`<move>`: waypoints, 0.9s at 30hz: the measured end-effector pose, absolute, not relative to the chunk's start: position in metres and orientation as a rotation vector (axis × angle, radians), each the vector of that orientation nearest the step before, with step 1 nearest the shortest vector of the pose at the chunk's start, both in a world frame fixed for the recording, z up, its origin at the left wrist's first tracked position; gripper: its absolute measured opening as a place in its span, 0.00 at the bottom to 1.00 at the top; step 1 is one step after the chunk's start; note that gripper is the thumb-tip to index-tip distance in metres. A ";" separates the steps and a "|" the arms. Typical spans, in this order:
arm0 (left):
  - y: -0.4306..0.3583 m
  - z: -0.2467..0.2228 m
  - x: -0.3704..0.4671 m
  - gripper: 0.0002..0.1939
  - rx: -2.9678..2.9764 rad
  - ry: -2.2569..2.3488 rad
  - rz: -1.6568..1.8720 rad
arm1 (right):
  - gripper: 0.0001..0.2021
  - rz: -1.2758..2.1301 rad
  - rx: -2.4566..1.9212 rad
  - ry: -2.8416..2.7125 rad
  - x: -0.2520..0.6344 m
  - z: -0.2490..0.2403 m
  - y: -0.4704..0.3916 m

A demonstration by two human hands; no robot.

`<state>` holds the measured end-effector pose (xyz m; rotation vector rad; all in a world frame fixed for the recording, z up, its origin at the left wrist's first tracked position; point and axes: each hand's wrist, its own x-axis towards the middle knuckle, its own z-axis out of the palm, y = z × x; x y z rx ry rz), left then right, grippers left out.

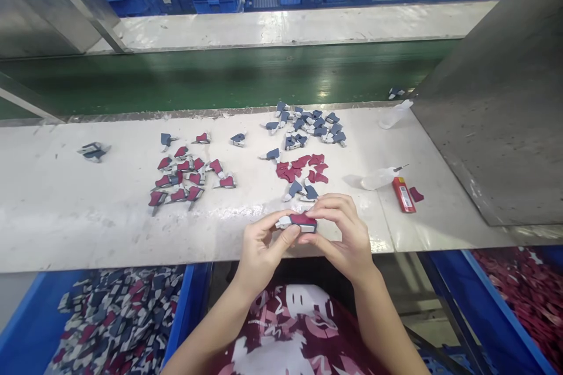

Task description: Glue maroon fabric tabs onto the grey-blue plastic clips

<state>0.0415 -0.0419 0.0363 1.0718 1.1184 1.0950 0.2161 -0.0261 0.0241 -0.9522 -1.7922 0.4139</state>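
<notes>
Near the front edge of the white worktop, my left hand (266,246) and my right hand (341,231) hold one small plastic part (303,221) between them. It has a maroon top, a dark blue-grey body and a pale grey tip at its left end. The left thumb and fingers pinch the tip side; the right fingertips press the maroon top and right end. Just beyond lie two blue-grey parts (294,190) and a heap of loose maroon pieces (301,169). Farther back is a pile of blue-grey parts (314,126). Maroon-topped parts (182,179) lie to the left.
Two clear squeeze bottles (379,179) lie on the right, near a red box-like object (403,194). A green conveyor belt (220,82) runs behind the worktop. Below are a blue bin (187,299) of parts at left and a bin of maroon pieces (523,299) at right.
</notes>
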 end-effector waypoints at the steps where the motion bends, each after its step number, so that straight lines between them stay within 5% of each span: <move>1: -0.041 0.037 0.041 0.11 1.034 1.091 1.085 | 0.15 0.407 -0.939 -1.819 0.217 0.025 -0.025; 14: -0.034 0.041 0.044 0.08 0.774 1.064 1.017 | 0.06 0.193 -1.052 -1.781 0.191 0.010 -0.032; 22: -0.032 0.046 0.040 0.08 0.834 0.997 1.045 | 0.17 0.216 -1.072 -1.580 0.190 0.010 -0.031; 27: -0.031 0.051 0.038 0.08 0.931 0.965 1.029 | 0.12 0.153 -0.996 -1.634 0.193 0.013 -0.030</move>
